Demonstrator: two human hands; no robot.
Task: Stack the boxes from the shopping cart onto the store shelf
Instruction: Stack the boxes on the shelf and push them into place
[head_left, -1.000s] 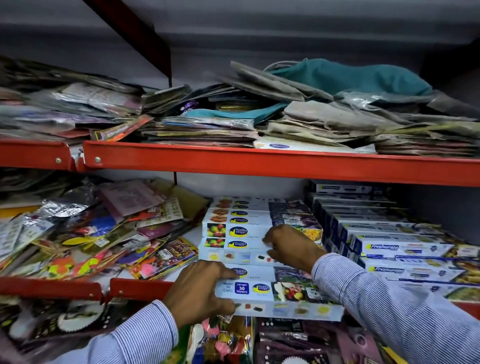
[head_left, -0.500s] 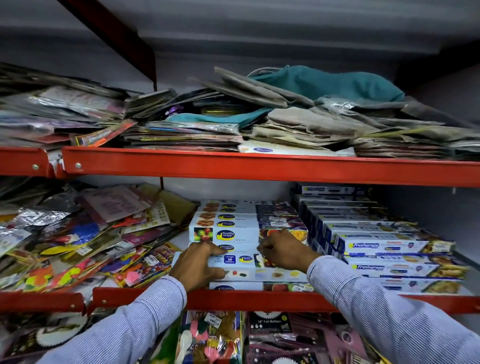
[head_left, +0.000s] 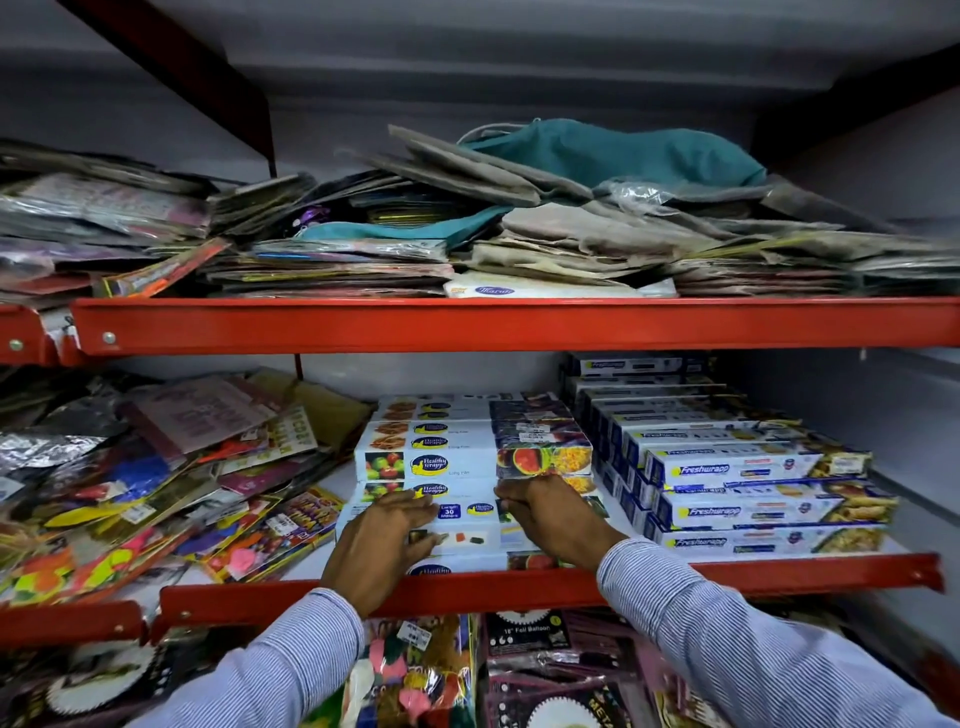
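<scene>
A long white wrap box (head_left: 470, 525) with a blue "30 Meters" label lies on the middle shelf (head_left: 519, 590), on top of another box whose edge shows at the shelf lip. My left hand (head_left: 382, 545) lies flat on its left part, fingers spread. My right hand (head_left: 550, 517) presses on its right part, fingers curled at its far edge. Behind it rises a stack of the same white boxes (head_left: 457, 452). The shopping cart is out of view.
Blue-and-white Freshwrapp boxes (head_left: 727, 467) are stacked to the right. Loose colourful party packets (head_left: 171, 488) pile up on the left. The upper shelf (head_left: 467, 322) holds folded bags and packets. More packets hang below the shelf lip.
The box was out past the shelf lip and has been pushed back onto the shelf against the stack. Both hands moved forward with it.
</scene>
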